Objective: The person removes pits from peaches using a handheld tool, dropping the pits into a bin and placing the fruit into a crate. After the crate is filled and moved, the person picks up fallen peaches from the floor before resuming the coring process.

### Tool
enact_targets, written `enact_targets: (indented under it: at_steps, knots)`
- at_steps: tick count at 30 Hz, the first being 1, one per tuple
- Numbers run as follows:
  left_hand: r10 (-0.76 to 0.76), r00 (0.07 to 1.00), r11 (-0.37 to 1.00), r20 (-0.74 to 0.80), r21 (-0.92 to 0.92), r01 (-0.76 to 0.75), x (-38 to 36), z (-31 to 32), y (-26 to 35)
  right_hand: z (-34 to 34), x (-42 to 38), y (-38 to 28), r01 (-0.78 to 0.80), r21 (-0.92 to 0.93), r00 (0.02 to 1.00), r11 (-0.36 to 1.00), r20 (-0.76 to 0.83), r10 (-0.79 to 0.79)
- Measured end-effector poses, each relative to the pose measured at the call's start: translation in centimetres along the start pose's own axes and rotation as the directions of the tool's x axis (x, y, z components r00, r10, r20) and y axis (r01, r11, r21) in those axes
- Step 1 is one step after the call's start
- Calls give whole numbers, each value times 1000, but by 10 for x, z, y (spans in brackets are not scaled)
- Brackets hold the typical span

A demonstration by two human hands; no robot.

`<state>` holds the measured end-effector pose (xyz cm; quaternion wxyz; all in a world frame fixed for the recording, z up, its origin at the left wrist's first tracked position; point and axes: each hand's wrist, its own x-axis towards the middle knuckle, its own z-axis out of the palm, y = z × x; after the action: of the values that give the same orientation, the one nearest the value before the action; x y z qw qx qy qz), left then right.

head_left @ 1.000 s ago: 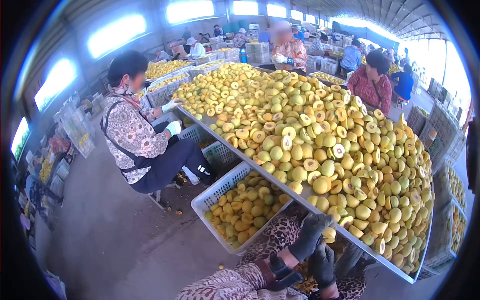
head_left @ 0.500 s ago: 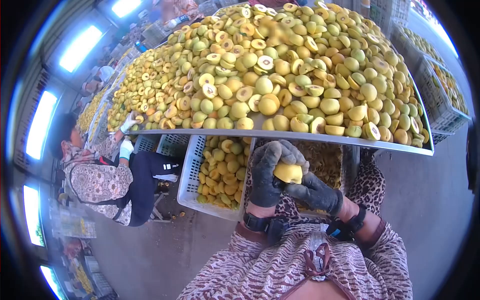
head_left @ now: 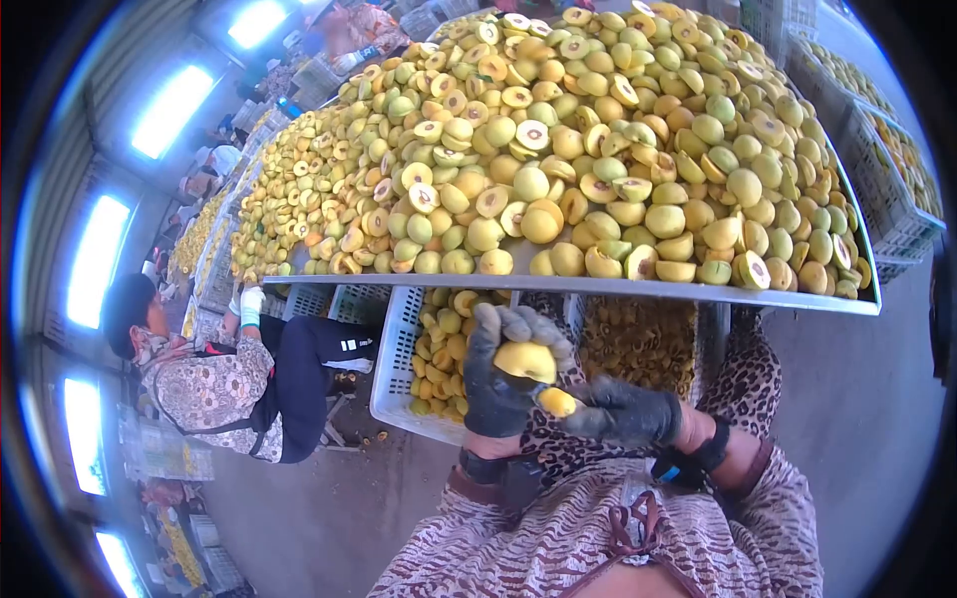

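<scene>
My left hand (head_left: 498, 374), in a dark worn glove, is closed around a yellow fruit half (head_left: 525, 362). Beside it, my right hand (head_left: 628, 411), also gloved, pinches a small yellow piece (head_left: 556, 403) at its fingertips, close to the left palm. Both hands are in front of the metal table's edge (head_left: 598, 287), above my lap. Halved yellow-green fruits (head_left: 528, 183), some with brown centres showing, are heaped on the table. Under it, a white crate (head_left: 396, 369) holds yellow fruit halves, partly covered by my left hand. Right of that, another container holds brown scraps (head_left: 638, 344).
At the left a person (head_left: 214, 384) in a floral top and white gloves sits by the table. More people are in the blurred upper left. Stacked crates of fruit (head_left: 882, 164) stand at the right. A few scraps lie on the floor (head_left: 329, 508).
My hands have drawn apart, the left one moving left with the fruit half. The small yellow piece now shows at my right fingertips. The seated person's hands have come together below the table edge.
</scene>
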<state>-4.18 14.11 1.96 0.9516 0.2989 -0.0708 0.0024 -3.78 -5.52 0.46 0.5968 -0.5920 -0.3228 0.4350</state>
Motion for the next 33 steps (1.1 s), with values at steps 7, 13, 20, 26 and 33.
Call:
enact_targets:
  at_steps: [7,13,20,26,33]
  knots:
    - [544,814,-417,205,908,50,48,-127,35,-30,-49,128,-471,-776,845,420,-534,-38]
    - [383,918,-487,-104,822,297,154,-73,-46,-16,-33,83,-330,-624,815,708,-568,-120]
    - [192,972,56,-136,990,128,177,-111,-21,5,-45,15,153,-140,548,978,-812,-202]
    - [20,1000,954,-13,299,-15,56,-36,7,-11,-16,71,-185,-490,722,852,-656,-220]
    - [-40,995,988,-87,143,53,1,-5,-33,12,26,8,206,-19,740,978,-651,-168]
